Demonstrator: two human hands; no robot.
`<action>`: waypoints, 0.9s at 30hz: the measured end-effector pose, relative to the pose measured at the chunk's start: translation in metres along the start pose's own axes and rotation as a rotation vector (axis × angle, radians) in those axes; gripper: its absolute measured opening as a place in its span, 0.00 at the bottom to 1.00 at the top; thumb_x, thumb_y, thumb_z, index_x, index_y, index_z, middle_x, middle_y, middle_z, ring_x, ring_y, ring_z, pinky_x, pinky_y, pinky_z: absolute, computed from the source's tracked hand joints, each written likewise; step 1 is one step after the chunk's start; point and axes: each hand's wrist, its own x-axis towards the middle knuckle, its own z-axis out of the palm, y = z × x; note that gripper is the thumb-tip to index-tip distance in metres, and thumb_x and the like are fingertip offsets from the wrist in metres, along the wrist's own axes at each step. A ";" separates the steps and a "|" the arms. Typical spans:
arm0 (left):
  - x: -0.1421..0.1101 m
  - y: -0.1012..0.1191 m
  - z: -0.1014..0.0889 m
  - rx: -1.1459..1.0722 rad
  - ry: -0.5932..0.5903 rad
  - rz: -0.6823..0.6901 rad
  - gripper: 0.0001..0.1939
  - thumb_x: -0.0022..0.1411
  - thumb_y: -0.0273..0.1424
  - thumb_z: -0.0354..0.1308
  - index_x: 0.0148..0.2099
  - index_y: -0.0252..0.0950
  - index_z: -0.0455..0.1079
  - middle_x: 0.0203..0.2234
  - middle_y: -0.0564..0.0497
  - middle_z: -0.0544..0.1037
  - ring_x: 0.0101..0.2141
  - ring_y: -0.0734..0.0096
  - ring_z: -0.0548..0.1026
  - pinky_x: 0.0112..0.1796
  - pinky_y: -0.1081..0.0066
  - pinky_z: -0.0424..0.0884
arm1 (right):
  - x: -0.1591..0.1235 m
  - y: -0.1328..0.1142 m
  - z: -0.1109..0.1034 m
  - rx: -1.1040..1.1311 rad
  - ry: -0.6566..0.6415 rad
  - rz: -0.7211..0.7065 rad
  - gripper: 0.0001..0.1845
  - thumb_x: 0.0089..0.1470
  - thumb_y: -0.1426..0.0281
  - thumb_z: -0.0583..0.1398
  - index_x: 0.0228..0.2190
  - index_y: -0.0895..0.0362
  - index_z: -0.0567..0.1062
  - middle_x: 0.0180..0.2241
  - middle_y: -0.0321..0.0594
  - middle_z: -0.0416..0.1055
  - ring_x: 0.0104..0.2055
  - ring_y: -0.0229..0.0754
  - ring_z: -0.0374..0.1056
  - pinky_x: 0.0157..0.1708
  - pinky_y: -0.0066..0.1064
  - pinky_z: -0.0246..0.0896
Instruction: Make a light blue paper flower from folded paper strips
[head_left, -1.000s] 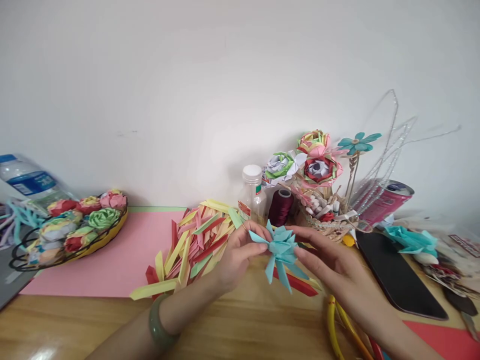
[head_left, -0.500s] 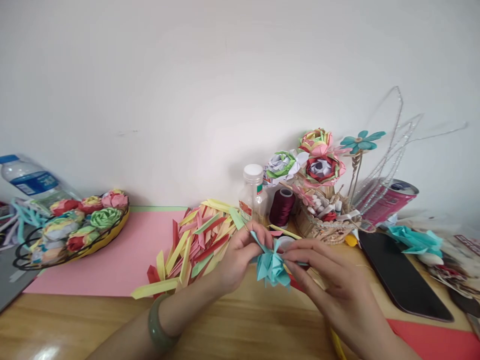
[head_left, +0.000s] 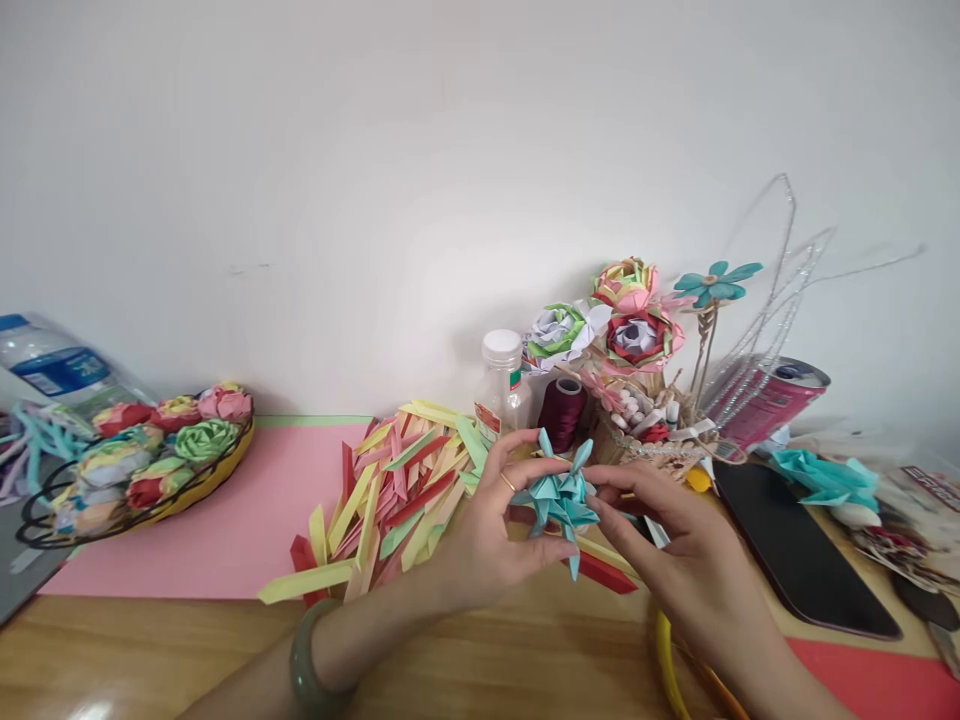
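A teal folded paper flower (head_left: pixel 561 494) is held between both hands above the wooden table (head_left: pixel 465 650). My left hand (head_left: pixel 491 530), with a ring on one finger and a green bangle on the wrist, pinches its left side with thumb and fingers. From the right, my right hand (head_left: pixel 679 545) grips the flower with its fingertips. Several teal petal tips stick up and down out of the bundle. A pile of folded paper strips (head_left: pixel 390 490) in yellow, red, pink and green lies just left of the hands.
A wire basket of paper roses (head_left: pixel 135 455) stands at the left on a pink sheet (head_left: pixel 232 520). Behind the hands are a small bottle (head_left: pixel 504 385), a maroon thread spool (head_left: pixel 561 412) and a paper-flower bouquet (head_left: pixel 622 320). A black phone (head_left: pixel 795 550) and pink can (head_left: pixel 772 400) lie right.
The teal flower went from spread open, to bunched low, to raised and turned between the fingers. My left hand now wraps under it and my right hand has moved closer.
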 end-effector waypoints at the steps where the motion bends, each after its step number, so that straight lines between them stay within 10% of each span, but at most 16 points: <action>1: 0.000 0.000 0.000 0.009 0.002 -0.007 0.24 0.49 0.29 0.64 0.49 0.46 0.66 0.57 0.48 0.48 0.44 0.67 0.70 0.42 0.68 0.71 | 0.000 0.000 0.000 -0.014 -0.007 -0.020 0.08 0.51 0.69 0.57 0.35 0.54 0.74 0.29 0.38 0.71 0.31 0.39 0.68 0.31 0.30 0.65; 15: 0.007 -0.008 -0.001 -0.368 -0.049 -0.206 0.25 0.40 0.28 0.68 0.44 0.39 0.69 0.47 0.47 0.65 0.39 0.66 0.72 0.39 0.69 0.70 | 0.003 -0.002 -0.004 -0.062 -0.106 -0.129 0.05 0.47 0.76 0.55 0.29 0.54 0.67 0.28 0.36 0.67 0.28 0.37 0.64 0.27 0.28 0.62; 27: 0.006 -0.001 -0.006 -0.053 0.023 0.004 0.19 0.44 0.32 0.67 0.42 0.41 0.69 0.49 0.46 0.58 0.48 0.60 0.66 0.42 0.67 0.68 | -0.007 0.001 0.003 -0.112 -0.051 -0.141 0.11 0.51 0.70 0.57 0.39 0.52 0.69 0.35 0.38 0.73 0.30 0.38 0.69 0.30 0.30 0.66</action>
